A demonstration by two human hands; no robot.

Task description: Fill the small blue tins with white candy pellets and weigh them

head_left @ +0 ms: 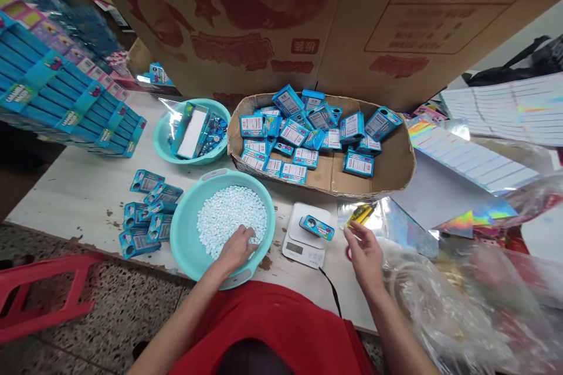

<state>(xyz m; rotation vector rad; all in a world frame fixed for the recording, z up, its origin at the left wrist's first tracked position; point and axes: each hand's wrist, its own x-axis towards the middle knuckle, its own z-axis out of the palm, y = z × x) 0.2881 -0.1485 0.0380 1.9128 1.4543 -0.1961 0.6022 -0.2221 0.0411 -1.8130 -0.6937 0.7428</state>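
Near the table's (pixel 88 193) front edge, the left hand (pixel 238 249) dips into white pellets (pixel 229 208) in the basin (pixel 183 240), grip hidden (a hasty lift could scatter some). The right hand (pixel 367 255), loosely open beside the scale (pixel 308 255), could nudge off the blue box (pixel 317 227) lying there.

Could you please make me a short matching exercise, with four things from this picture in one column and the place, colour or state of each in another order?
1. Scale
2. Left hand
3. Stool
4. Cardboard tray

A. Red, at the lower left
B. Holding many blue boxes
C. Under a single blue box
D. Among white pellets

Right pairs: 1-C, 2-D, 3-A, 4-B
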